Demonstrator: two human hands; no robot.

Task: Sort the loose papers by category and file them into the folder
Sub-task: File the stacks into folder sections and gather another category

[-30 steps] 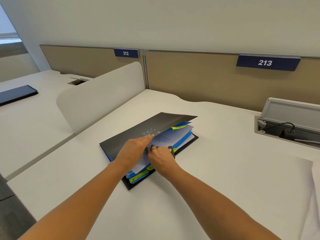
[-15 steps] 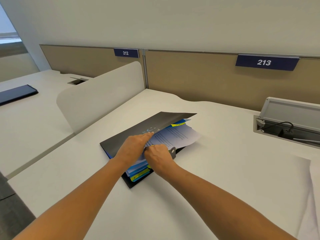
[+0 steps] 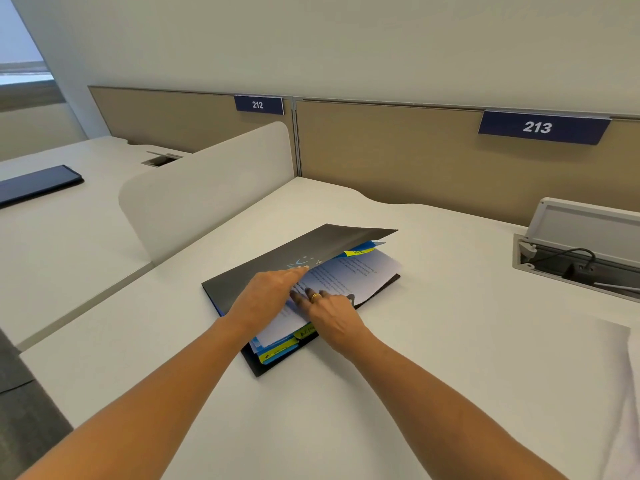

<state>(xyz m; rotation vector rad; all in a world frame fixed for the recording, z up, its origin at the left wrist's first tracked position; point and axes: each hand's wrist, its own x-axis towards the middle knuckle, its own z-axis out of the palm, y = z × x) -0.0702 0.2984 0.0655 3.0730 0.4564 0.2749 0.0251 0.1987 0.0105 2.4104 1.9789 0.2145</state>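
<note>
Black folder (image 3: 277,261) sits on the white bench (image 3: 433,341), cover propped partway up by the left grip (image 3: 266,296), fingers straight along its edge. Right grip (image 3: 332,313) lies flat on a printed sheet (image 3: 353,275) inside, ring (image 3: 315,296) on one finger. Blue dividers (image 3: 277,351) with yellow tabs (image 3: 358,252) poke out underneath. Loose white paper (image 3: 623,393) lies far right.

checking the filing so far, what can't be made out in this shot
Head view:
- Print on the top sheet: too small, blurred.
- Yellow tabs: writing unreadable, partly under the folder cover.
- Lower sheets: covered by the top sheet.
- Loose paper: cut off by the right edge.
</note>
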